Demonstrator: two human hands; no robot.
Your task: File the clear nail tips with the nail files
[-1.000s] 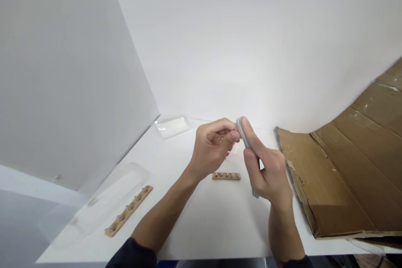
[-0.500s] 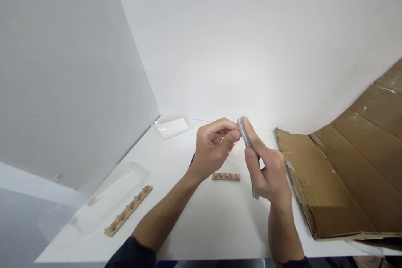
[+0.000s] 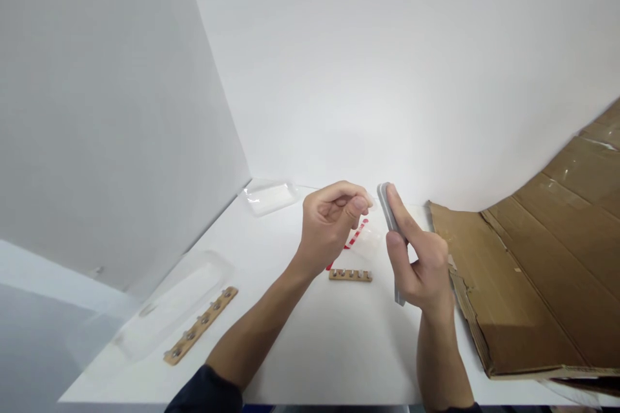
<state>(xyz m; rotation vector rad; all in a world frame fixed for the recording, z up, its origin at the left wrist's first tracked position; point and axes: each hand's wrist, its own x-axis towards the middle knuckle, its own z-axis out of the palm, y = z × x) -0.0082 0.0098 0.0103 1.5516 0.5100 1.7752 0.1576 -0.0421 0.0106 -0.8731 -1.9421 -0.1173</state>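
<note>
Grey and slim, a bar-like piece is gripped in the right hand, held aloft over the white table, its long side steeply tilted, the forefinger laid along its upper end and the thumb pressed lower down. Just beside it, apart from the bar, the left hand is seen curled nearly closed, thumb brought to forefinger; whether anything thin is pinched there cannot be told. Below, between the wrists, a short wooden strip set with metal fittings is spotted, with red-marked clear plastic just behind. Over on the left, a longer wooden strip is laid near a clear plastic bag; at the back, another clear packet. The right side is taken up by brown cardboard.
</note>
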